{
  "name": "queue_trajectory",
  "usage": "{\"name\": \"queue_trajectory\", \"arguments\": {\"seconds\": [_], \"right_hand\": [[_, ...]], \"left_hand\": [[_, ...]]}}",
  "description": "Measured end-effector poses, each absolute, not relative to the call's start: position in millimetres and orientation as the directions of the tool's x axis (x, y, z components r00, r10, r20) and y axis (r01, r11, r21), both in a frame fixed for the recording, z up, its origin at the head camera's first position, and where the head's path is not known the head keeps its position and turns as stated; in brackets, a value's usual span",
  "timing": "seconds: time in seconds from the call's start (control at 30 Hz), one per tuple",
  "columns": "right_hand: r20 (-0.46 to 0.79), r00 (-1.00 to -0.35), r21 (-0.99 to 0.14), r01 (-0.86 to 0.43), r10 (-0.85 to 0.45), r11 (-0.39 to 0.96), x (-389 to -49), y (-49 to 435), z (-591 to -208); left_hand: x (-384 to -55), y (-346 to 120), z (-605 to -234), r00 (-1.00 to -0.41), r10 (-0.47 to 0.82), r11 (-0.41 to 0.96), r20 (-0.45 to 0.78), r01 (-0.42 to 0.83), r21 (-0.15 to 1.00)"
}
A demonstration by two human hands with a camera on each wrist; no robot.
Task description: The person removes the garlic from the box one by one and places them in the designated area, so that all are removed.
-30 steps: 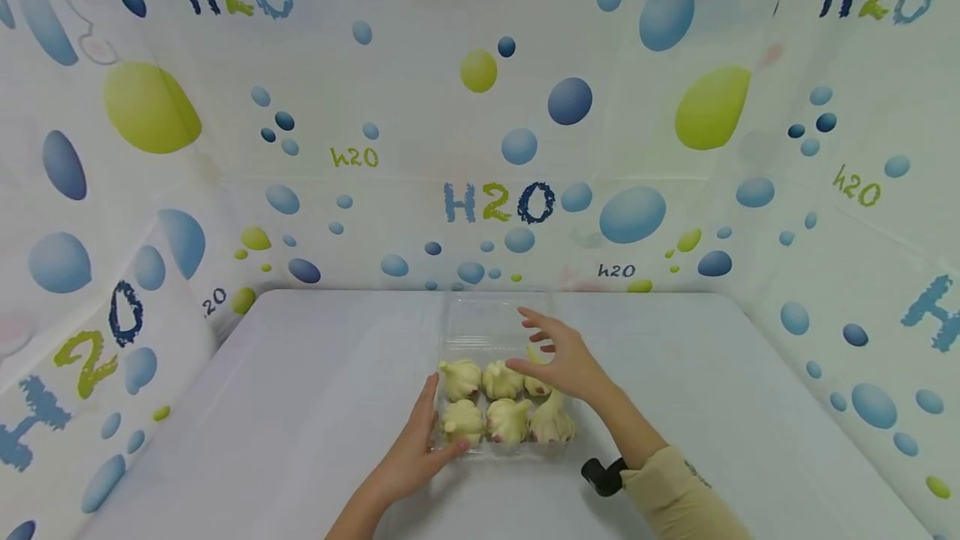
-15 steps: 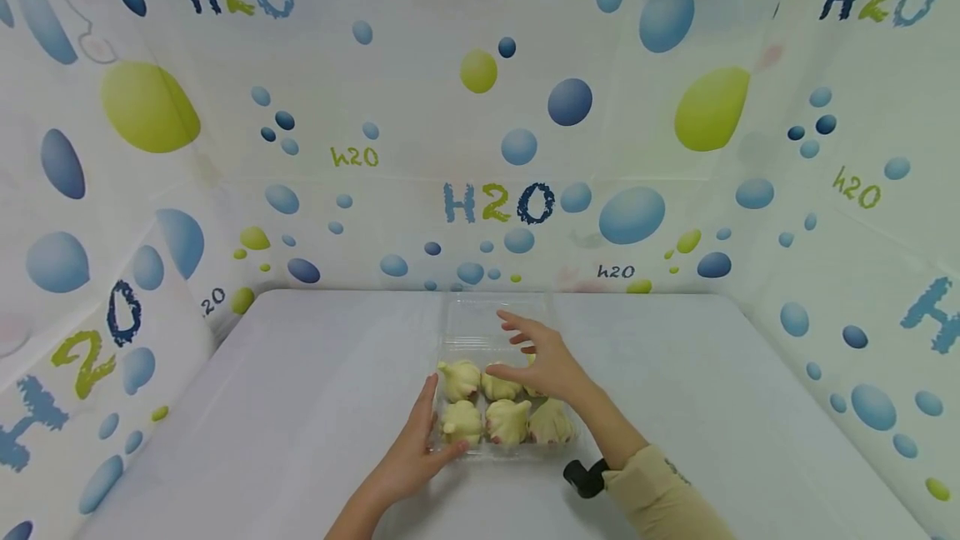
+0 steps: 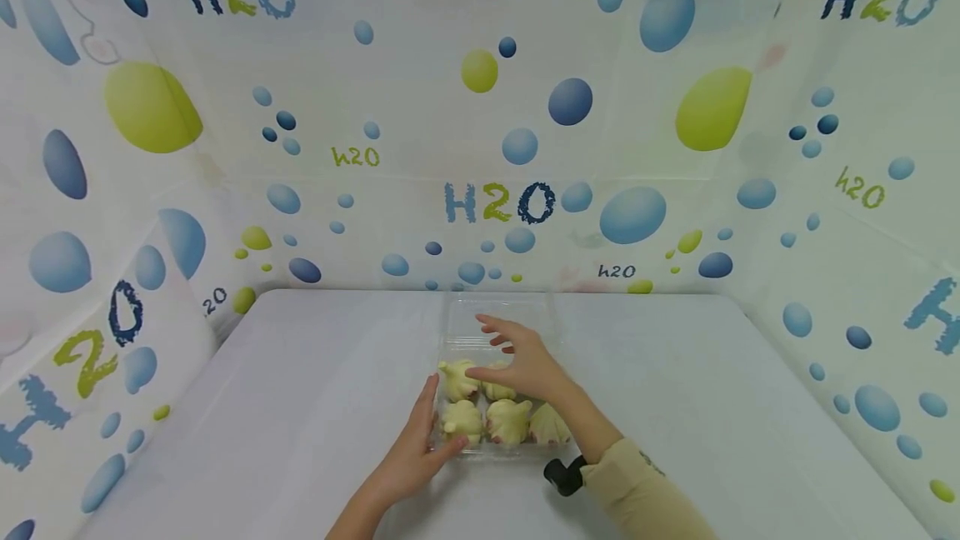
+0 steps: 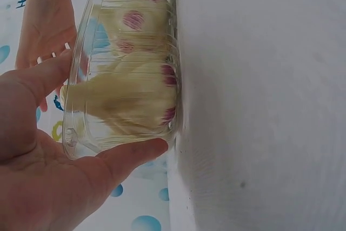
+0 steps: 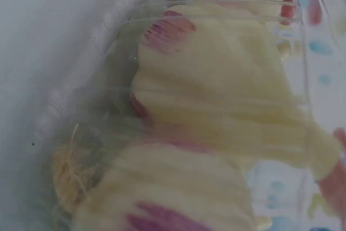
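Several garlic bulbs (image 3: 508, 422) sit in two rows in a clear plastic clamshell container (image 3: 517, 454). My left hand (image 3: 411, 448) holds the container's left side, fingers along the wall and thumb at the near corner. In the left wrist view, the thumb and a finger span the end of the clear wall (image 4: 81, 128). Above the back row hovers my right hand (image 3: 521, 365), fingers spread and curved, nothing between them. It hides part of that row. The right wrist view shows purple-marked garlic (image 5: 211, 79) close behind the ribbed plastic.
The container's clear lid (image 3: 461, 315) lies folded back behind it. A white tabletop (image 3: 315, 390) surrounds the container. Patterned sheeting (image 3: 405, 107) with blue and green drops stands at the back and sides. A black wrist camera (image 3: 564, 477) hangs by the right sleeve (image 3: 637, 482).
My right hand has drifted left over the back row of garlic, its fingers staying spread. The left hand and the container stay in place.
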State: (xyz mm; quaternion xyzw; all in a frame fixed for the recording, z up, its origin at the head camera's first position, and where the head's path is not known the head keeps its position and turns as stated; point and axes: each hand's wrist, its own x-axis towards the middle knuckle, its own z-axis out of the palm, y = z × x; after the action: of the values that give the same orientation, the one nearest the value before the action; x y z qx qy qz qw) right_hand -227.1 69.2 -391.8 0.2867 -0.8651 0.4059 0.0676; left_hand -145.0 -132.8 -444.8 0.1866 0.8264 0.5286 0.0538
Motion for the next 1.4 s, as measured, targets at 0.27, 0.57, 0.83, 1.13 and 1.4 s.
{"name": "queue_trajectory", "arguments": {"seconds": [0.27, 0.57, 0.83, 1.13, 1.4], "right_hand": [[0.293, -0.835, -0.663, -0.529, -0.466, 0.53, -232.4, 61.4, -396.2], [0.287, -0.818, -0.657, -0.546, -0.498, 0.519, -239.1, 56.2, -402.5], [0.24, -0.802, -0.639, -0.555, -0.547, 0.533, -248.0, 49.1, -408.8], [0.176, -0.81, -0.609, -0.536, -0.559, 0.585, -250.1, 43.8, -411.8], [0.121, -0.825, -0.59, -0.507, -0.552, 0.628, -252.9, 39.9, -416.5]], "left_hand": [[-144.7, -132.3, -443.7, -0.926, 0.351, 0.364, 0.137, 0.27, 0.892], [-147.9, -131.9, -445.0, -0.926, 0.359, 0.384, 0.119, 0.263, 0.885], [-148.0, -132.1, -441.1, -0.922, 0.374, 0.361, 0.102, 0.246, 0.899], [-149.6, -131.7, -439.1, -0.919, 0.377, 0.403, 0.118, 0.277, 0.872], [-149.4, -130.9, -437.5, -0.918, 0.379, 0.447, 0.115, 0.291, 0.846]]}}
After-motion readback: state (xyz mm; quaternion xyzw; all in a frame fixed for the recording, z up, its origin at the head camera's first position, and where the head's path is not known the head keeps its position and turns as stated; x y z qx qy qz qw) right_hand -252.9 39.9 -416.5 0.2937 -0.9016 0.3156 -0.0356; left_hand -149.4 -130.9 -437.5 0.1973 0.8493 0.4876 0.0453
